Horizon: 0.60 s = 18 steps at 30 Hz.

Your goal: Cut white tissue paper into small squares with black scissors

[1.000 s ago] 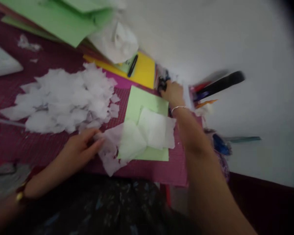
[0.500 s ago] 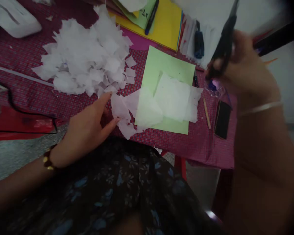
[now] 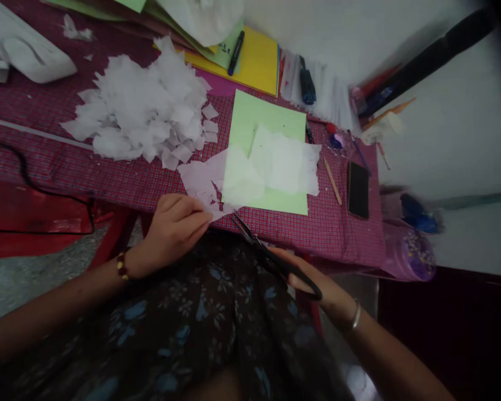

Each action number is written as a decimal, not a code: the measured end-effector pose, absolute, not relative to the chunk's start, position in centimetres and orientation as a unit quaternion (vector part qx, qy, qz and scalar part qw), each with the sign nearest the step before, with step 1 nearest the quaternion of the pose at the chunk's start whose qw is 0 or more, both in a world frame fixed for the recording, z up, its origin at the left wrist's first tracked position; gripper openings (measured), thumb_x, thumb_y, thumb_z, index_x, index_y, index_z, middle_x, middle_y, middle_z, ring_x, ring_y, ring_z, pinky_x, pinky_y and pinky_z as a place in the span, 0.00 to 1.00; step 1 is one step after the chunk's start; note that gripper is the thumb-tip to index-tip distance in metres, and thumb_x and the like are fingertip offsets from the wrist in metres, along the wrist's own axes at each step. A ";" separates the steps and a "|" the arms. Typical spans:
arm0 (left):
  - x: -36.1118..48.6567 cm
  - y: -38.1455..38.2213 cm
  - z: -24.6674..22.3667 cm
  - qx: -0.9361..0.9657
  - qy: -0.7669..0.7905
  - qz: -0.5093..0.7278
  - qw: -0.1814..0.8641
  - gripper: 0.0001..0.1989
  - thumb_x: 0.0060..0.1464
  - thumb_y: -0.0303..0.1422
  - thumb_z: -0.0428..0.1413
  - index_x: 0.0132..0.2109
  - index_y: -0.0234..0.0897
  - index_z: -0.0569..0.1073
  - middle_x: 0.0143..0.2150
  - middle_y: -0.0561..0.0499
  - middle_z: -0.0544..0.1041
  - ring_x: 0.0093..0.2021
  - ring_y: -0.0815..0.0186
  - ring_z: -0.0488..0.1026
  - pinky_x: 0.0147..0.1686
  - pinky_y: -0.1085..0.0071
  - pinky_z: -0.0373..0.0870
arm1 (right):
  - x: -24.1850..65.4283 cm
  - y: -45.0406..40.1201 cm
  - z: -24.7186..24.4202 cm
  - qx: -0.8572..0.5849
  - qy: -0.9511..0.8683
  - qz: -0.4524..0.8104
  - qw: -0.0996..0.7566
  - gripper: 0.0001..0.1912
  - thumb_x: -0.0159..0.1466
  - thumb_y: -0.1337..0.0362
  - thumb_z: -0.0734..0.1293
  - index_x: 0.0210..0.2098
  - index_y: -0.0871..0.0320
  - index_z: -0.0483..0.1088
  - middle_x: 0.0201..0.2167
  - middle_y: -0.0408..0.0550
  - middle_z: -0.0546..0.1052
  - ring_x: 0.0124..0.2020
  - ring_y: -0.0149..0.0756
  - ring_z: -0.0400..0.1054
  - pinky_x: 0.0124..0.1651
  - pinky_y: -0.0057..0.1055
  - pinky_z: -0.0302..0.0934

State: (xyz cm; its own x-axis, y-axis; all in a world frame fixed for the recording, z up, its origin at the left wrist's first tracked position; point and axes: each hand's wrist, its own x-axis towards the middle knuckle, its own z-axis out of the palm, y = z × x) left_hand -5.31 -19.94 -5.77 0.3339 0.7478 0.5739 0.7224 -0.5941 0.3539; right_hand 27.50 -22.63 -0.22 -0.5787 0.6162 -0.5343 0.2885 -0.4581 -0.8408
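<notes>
My left hand [image 3: 175,231] pinches the near edge of a thin white sheet of tissue paper [image 3: 200,181] at the table's front edge. In my right hand [image 3: 313,275] is a pair of black-handled scissors [image 3: 271,259], its blade tips touching or just beside the tissue paper. The sheet has a ragged slit and partly overlaps a light green sheet [image 3: 275,108]. Further white pieces [image 3: 286,161] lie on the green sheet. Behind my left hand is a big heap of small cut white paper pieces [image 3: 137,106].
Yellow paper [image 3: 261,61] with a marker [image 3: 236,53] and a stapler [image 3: 307,83] lie at the back. A wooden stick [image 3: 333,181] and a phone [image 3: 358,189] are on the right. A white appliance [image 3: 29,50] stands back left; a black cable [image 3: 23,161] hangs at left.
My right hand has brought the scissors down from the upper right to the tissue paper's near edge. My left hand has moved nearer and closed its fingers on the sheet. The view has shifted.
</notes>
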 end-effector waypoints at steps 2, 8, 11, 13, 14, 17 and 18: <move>-5.4 -20.1 -5.9 0.815 0.439 0.378 0.029 0.05 0.59 0.26 0.59 0.41 0.41 0.77 0.37 0.50 0.77 0.36 0.63 0.71 0.39 0.60 0.65 | 26.5 -21.7 0.0 -0.447 -0.510 0.726 0.114 0.38 0.61 0.40 0.70 0.65 0.52 0.67 0.61 0.55 0.72 0.63 0.52 0.64 0.67 0.49 0.54; -5.3 -20.5 -5.9 0.809 0.435 0.392 0.049 0.04 0.58 0.26 0.60 0.37 0.39 0.77 0.34 0.51 0.78 0.36 0.64 0.72 0.38 0.63 0.66 | 23.5 -20.6 0.2 -0.451 -0.496 0.734 0.110 0.39 0.59 0.40 0.71 0.63 0.52 0.69 0.58 0.54 0.74 0.63 0.53 0.64 0.67 0.51 0.55; -5.3 -20.5 -6.1 0.812 0.440 0.377 0.067 0.04 0.59 0.26 0.59 0.37 0.40 0.77 0.34 0.52 0.78 0.35 0.64 0.72 0.38 0.63 0.66 | 22.6 -21.2 0.1 -0.474 -0.473 0.734 0.116 0.38 0.59 0.41 0.71 0.63 0.51 0.68 0.56 0.54 0.76 0.61 0.52 0.66 0.64 0.51 0.58; -5.4 -20.4 -6.2 0.810 0.440 0.380 0.079 0.04 0.59 0.26 0.59 0.37 0.40 0.77 0.33 0.52 0.78 0.34 0.64 0.72 0.38 0.63 0.66 | 22.4 -21.6 0.2 -0.491 -0.465 0.727 0.118 0.36 0.60 0.42 0.71 0.63 0.51 0.68 0.55 0.54 0.76 0.59 0.51 0.68 0.62 0.49 0.61; -5.4 -20.4 -6.3 0.808 0.438 0.384 0.084 0.04 0.59 0.26 0.59 0.38 0.40 0.77 0.33 0.52 0.78 0.35 0.64 0.72 0.38 0.63 0.66 | 22.4 -21.8 0.3 -0.495 -0.469 0.722 0.118 0.35 0.60 0.42 0.70 0.62 0.51 0.68 0.54 0.53 0.76 0.58 0.50 0.68 0.61 0.48 0.62; -5.5 -20.5 -6.0 0.799 0.429 0.411 0.095 0.05 0.57 0.24 0.60 0.38 0.39 0.76 0.34 0.52 0.78 0.35 0.65 0.72 0.37 0.63 0.66 | 22.9 -22.0 0.8 -0.486 -0.493 0.711 0.121 0.37 0.62 0.41 0.69 0.64 0.52 0.66 0.52 0.54 0.75 0.54 0.48 0.69 0.59 0.45 0.62; -5.5 -20.5 -5.9 0.795 0.427 0.420 0.097 0.05 0.57 0.23 0.60 0.38 0.39 0.76 0.34 0.51 0.78 0.35 0.65 0.72 0.37 0.64 0.66 | 23.0 -22.0 1.0 -0.477 -0.498 0.714 0.122 0.37 0.62 0.40 0.68 0.64 0.52 0.66 0.51 0.54 0.75 0.53 0.47 0.69 0.58 0.44 0.62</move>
